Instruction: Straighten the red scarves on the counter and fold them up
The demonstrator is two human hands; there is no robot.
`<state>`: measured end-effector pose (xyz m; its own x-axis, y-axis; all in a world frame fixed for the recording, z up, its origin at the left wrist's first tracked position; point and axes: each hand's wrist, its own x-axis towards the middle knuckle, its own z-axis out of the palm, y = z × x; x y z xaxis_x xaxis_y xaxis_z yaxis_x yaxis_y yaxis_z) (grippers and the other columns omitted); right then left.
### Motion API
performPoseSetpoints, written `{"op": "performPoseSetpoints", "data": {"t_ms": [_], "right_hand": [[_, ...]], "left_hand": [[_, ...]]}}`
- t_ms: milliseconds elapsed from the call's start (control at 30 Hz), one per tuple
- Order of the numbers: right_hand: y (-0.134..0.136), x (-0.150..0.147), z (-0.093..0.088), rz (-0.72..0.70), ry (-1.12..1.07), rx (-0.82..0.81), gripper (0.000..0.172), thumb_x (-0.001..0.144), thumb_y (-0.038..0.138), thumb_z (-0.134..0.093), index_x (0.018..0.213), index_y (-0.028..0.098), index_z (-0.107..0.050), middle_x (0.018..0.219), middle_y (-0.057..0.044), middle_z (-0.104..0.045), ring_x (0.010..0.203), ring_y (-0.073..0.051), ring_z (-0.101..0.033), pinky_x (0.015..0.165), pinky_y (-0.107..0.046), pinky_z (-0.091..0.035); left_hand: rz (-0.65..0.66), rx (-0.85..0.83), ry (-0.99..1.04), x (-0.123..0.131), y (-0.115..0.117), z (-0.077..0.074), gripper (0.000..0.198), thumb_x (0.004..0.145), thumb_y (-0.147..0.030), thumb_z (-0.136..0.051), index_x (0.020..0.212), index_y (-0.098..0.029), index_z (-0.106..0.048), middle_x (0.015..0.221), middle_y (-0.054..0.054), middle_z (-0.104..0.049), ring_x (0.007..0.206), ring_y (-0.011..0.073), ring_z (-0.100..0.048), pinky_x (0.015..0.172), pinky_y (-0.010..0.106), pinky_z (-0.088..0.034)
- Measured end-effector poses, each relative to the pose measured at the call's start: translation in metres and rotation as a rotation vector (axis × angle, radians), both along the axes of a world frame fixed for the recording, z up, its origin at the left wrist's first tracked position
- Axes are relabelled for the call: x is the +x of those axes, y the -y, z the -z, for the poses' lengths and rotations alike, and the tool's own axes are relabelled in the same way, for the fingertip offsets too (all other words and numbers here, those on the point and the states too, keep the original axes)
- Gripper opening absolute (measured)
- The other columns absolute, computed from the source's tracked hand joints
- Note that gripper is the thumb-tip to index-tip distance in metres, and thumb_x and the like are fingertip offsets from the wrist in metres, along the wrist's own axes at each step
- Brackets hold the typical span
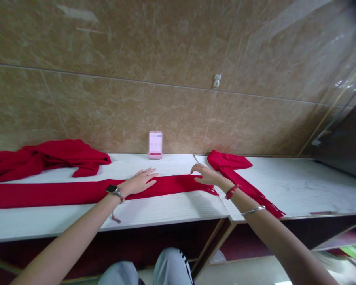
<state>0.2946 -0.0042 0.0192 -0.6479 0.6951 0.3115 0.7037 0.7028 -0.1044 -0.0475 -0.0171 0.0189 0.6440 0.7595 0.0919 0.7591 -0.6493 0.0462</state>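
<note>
A long red scarf [62,193] with a fringed right end lies flat along the white table. My left hand [139,182] rests on it near the middle of the view, fingers stretched and spread. Just above the scarf's fringed end is my right hand [206,175], its fingers curved and apart with nothing held; whether it touches the cloth I cannot tell. Beyond my right wrist lies a folded red scarf [230,160], its fringe trailing toward the table's front edge. At the left back sits a crumpled heap of red cloth [62,154].
A phone [156,145] with a lit screen leans on the marbled wall [112,107] behind the white table [172,209]. A second tabletop [308,190] joins on the right, with a dark object [344,138] at its far end. Below the front edge are my knees [172,265].
</note>
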Motion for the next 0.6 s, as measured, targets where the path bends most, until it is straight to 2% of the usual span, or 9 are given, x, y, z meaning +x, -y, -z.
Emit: {"op": "performPoseSetpoints", "data": {"t_ms": [100,167,300,467,533,600], "right_hand": [[0.004,-0.016,-0.007,-0.035,0.147,-0.140,0.028,0.063,0.009,-0.054,0.089,0.016,-0.059,0.090,-0.006,-0.060,0.080,-0.017,-0.056,0.073,-0.027,-0.045],[0.007,-0.014,-0.007,-0.017,0.210,-0.159,0.026,0.062,0.008,-0.052,0.085,0.016,-0.060,0.085,-0.006,-0.061,0.074,-0.016,-0.055,0.067,-0.025,-0.044],[0.011,0.012,-0.003,-0.040,0.316,-0.082,0.022,0.064,0.009,-0.047,0.079,0.016,-0.060,0.086,-0.007,-0.062,0.081,-0.017,-0.056,0.072,-0.026,-0.043],[0.011,0.056,-0.003,0.027,0.425,-0.070,0.020,0.067,0.010,-0.045,0.076,0.017,-0.062,0.083,-0.007,-0.064,0.079,-0.017,-0.058,0.071,-0.026,-0.044],[0.011,0.072,-0.009,0.105,0.458,-0.072,0.021,0.067,0.007,-0.044,0.072,0.016,-0.062,0.078,-0.008,-0.065,0.073,-0.017,-0.059,0.067,-0.027,-0.045],[0.011,0.079,-0.017,0.146,0.399,-0.066,0.024,0.065,0.004,-0.042,0.071,0.016,-0.063,0.077,-0.008,-0.066,0.071,-0.017,-0.059,0.066,-0.026,-0.045]], "left_hand": [[0.118,0.011,0.051,0.040,-0.008,0.007,0.046,0.093,-0.042,-0.029,0.135,-0.024,-0.035,0.145,0.005,-0.026,0.133,0.0178,-0.022,0.107,0.035,-0.019],[0.170,-0.009,0.048,0.054,-0.012,0.019,0.047,0.092,-0.044,-0.029,0.136,-0.026,-0.033,0.145,0.003,-0.027,0.133,0.0184,-0.022,0.106,0.035,-0.020],[0.219,0.011,0.068,0.055,-0.017,0.035,0.046,0.093,-0.044,-0.029,0.136,-0.029,-0.032,0.144,0.001,-0.028,0.132,0.0173,-0.024,0.106,0.033,-0.020],[0.214,0.024,0.066,0.051,-0.016,0.034,0.045,0.093,-0.044,-0.030,0.136,-0.031,-0.032,0.144,0.000,-0.029,0.131,0.0167,-0.028,0.105,0.032,-0.022],[0.209,0.021,0.064,0.053,-0.016,0.033,0.045,0.093,-0.044,-0.030,0.135,-0.030,-0.032,0.143,0.000,-0.030,0.130,0.0169,-0.029,0.105,0.032,-0.022],[0.208,0.017,0.066,0.054,-0.016,0.033,0.045,0.092,-0.044,-0.030,0.135,-0.030,-0.033,0.143,0.001,-0.031,0.130,0.0170,-0.030,0.105,0.032,-0.022]]}}
